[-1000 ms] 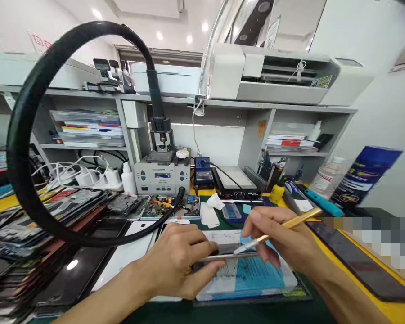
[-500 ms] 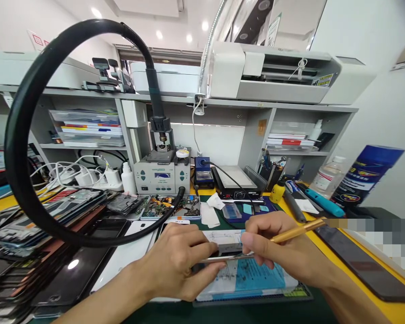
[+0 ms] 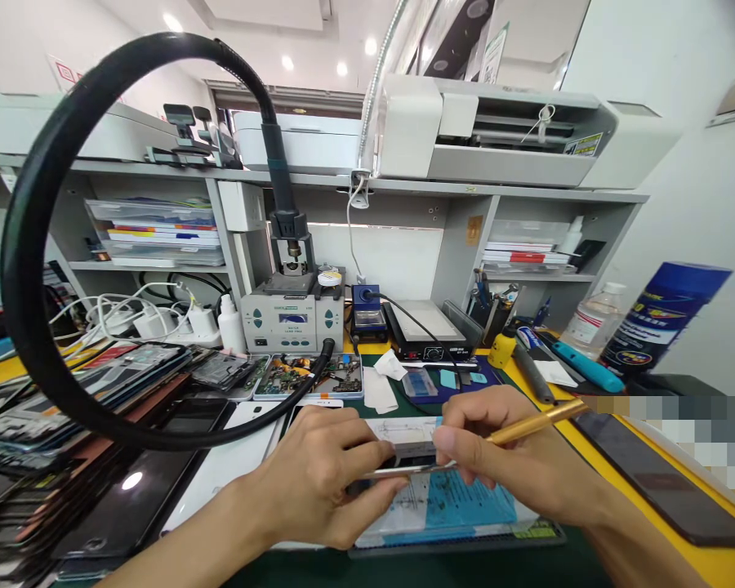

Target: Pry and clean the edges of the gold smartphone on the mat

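Hands [image 3: 334, 478] hold tool [image 3: 536, 422] and device [image 3: 412, 469]; black hose [image 3: 20, 269] partly hides phones [image 3: 150, 492].

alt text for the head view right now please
A bare left hand grips a thin flat device while the right hand, beside it, holds a gold pen-like tool. Beyond them stands a grey control unit with a looping black hose.

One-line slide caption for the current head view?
Left hand grips a thin flat device over a blue-and-white surface; right hand holds a gold-handled tool beside it.
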